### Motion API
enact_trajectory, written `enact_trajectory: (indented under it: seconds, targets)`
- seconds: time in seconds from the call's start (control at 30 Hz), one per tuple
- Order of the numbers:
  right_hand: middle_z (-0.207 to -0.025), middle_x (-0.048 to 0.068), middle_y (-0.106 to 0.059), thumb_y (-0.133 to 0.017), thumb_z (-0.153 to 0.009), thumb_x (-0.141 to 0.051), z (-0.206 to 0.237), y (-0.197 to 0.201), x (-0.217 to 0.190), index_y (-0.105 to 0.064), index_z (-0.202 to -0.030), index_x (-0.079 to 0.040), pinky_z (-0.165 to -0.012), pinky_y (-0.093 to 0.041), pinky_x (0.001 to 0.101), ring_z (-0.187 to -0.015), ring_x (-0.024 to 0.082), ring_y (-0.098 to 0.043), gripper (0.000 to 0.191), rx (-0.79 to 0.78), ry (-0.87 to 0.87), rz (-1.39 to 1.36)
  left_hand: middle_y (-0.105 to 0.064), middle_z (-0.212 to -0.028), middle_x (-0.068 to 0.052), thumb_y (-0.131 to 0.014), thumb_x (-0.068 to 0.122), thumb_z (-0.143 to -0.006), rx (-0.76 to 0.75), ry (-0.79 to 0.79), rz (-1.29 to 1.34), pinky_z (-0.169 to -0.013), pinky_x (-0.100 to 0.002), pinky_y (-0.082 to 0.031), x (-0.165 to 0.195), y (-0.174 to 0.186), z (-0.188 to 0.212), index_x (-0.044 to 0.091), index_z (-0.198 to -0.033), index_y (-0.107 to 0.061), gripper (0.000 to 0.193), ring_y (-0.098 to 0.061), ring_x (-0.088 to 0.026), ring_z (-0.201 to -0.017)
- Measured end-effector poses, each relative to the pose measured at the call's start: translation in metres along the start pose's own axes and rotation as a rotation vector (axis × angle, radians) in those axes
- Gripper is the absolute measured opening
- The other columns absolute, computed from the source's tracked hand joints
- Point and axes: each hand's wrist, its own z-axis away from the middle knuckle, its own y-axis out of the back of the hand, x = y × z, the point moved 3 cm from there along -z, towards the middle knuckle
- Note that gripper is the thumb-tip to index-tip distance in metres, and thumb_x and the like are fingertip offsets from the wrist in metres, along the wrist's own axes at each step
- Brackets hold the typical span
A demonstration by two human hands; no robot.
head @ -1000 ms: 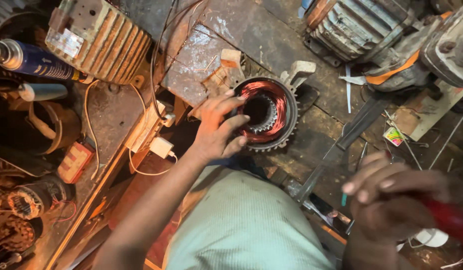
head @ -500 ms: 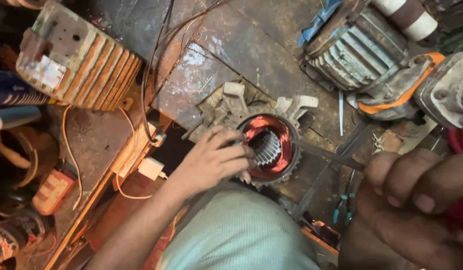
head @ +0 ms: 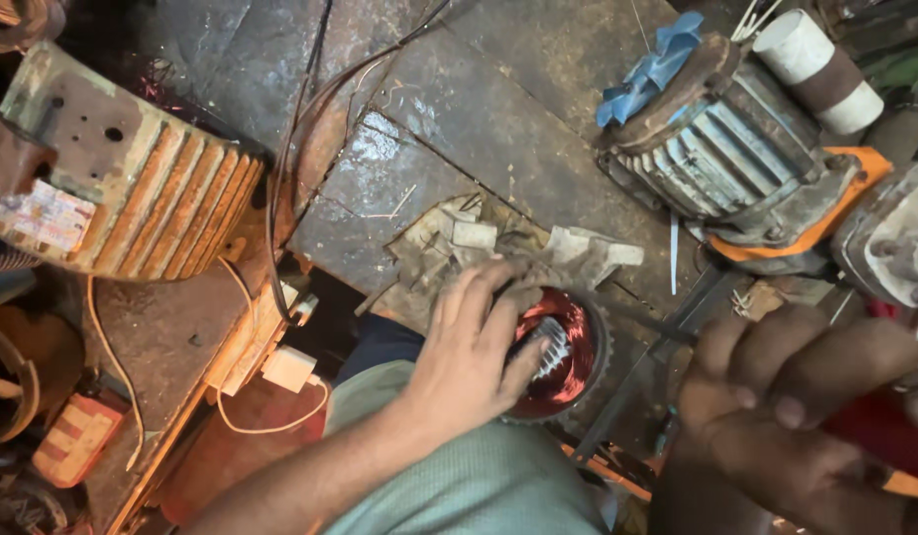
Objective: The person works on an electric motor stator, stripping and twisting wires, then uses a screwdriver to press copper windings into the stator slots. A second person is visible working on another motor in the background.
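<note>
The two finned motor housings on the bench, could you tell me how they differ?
The left motor housing is pale green and rusty with wide ribs; the right motor housing is grey with narrower fins. The left one lies apart; the right sits on an orange base. Both lie on their sides, worn and dirty.

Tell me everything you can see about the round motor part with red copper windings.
The motor stator is a round, grimy grey metal housing with reddish copper windings around a toothed metal core. It sits on the dark, stained workbench, opening facing up. The left hand rests on its rim, fingers partly covering the opening. Pale mounting lugs stick out behind it.
</note>
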Motion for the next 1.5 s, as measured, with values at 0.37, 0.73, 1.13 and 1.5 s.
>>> enact_trajectory:
  seconds: [0.37, 0.73, 1.13, 1.5]
  targets:
    - [-0.072, 0.001, -0.051, -0.051, -0.109, -0.039, 0.023, -0.018, 0.0, -0.064, -0.104, -0.021, -0.068, -0.037, 0.0424, -0.066, 0.018, -0.04, 0.023, 0.156, -0.392, -0.098, -0.063, -0.119, -0.011, -0.079, 0.005, -0.071, 0.132, -0.008, 0.193, -0.107, -0.046, -0.048, -0.024, -0.008, -0.006, 0.006, -0.113, -0.068, 0.043, -0.058, -0.035, -0.124]
    - [-0.068, 0.003, -0.044, -0.046, -0.109, -0.052, -0.056, -0.013, 0.071, -0.054, -0.12, -0.013, -0.049, -0.039, 0.0313, -0.053, 0.014, -0.04, 0.041, -0.041, -0.358, -0.312, -0.063, -0.117, -0.011, -0.079, 0.005, -0.071, 0.137, -0.062, 0.205, -0.105, -0.044, -0.049, -0.024, -0.004, -0.011, 0.006, -0.114, -0.068, 0.044, -0.059, -0.034, -0.121]
    - [-0.063, -0.004, -0.041, -0.053, -0.103, -0.044, 0.039, 0.015, 0.027, -0.05, -0.098, -0.02, -0.052, -0.034, 0.0328, -0.049, 0.009, -0.037, 0.025, 0.059, -0.127, 0.056, -0.064, -0.116, -0.011, -0.079, 0.006, -0.072, 0.121, -0.03, 0.203, -0.104, -0.043, -0.05, -0.024, -0.011, -0.007, 0.005, -0.112, -0.069, 0.041, -0.06, -0.033, -0.117]
    - [-0.058, -0.005, -0.032, -0.033, -0.114, -0.052, -0.059, 0.045, 0.087, -0.049, -0.11, -0.017, -0.037, -0.021, 0.0258, -0.043, 0.005, -0.021, 0.039, 0.202, -0.263, -0.143, -0.063, -0.117, -0.012, -0.077, 0.007, -0.07, 0.112, -0.037, 0.192, -0.103, -0.043, -0.05, -0.026, -0.011, -0.009, 0.005, -0.11, -0.07, 0.041, -0.059, -0.033, -0.116]
